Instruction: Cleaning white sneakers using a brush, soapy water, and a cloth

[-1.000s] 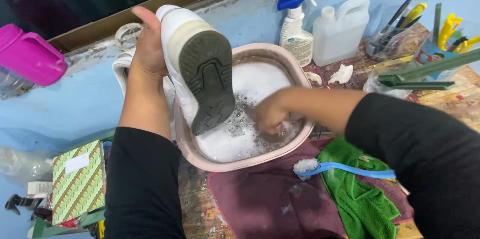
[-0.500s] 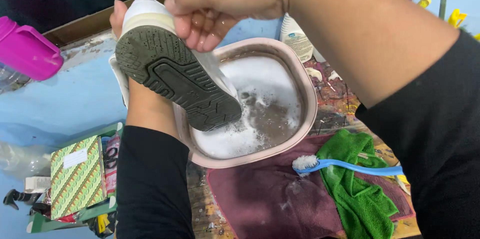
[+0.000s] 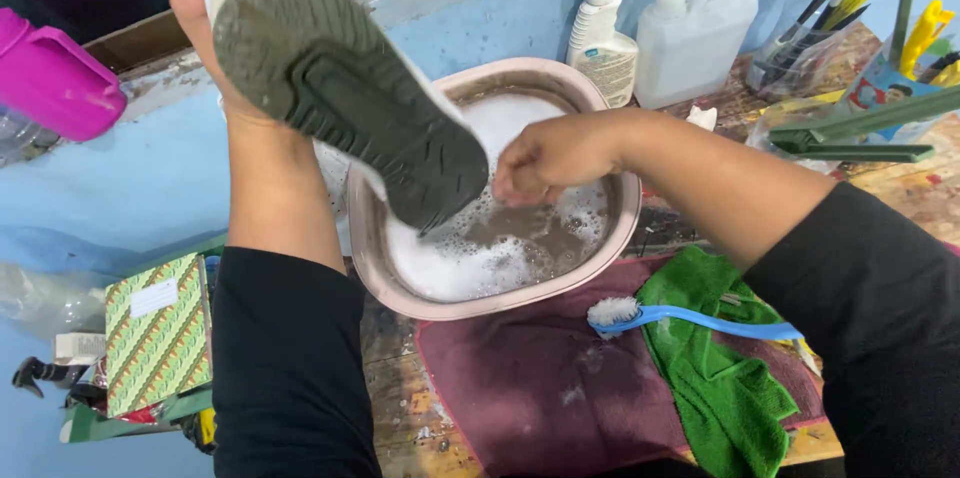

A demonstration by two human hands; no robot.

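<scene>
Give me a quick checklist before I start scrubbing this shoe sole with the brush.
1. Shoe held firmly, sole up, by left hand: ok.
2. Right hand free for the brush: cannot tell, it is closed over the basin.
3. Blue-handled brush within reach on the green cloth: ok.
4. Soapy water in the pink basin: ok, foamy though murky.
5. Shoe toe over the basin for drips: ok.
6. Spray bottle upright behind the basin: ok.

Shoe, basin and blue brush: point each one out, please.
shoe (image 3: pixel 350 103), head view, on the middle of its grey tread sole.
basin (image 3: pixel 480 308), head view, on the pink front rim.
blue brush (image 3: pixel 720 323), head view, on the handle lying across the green cloth.
</scene>
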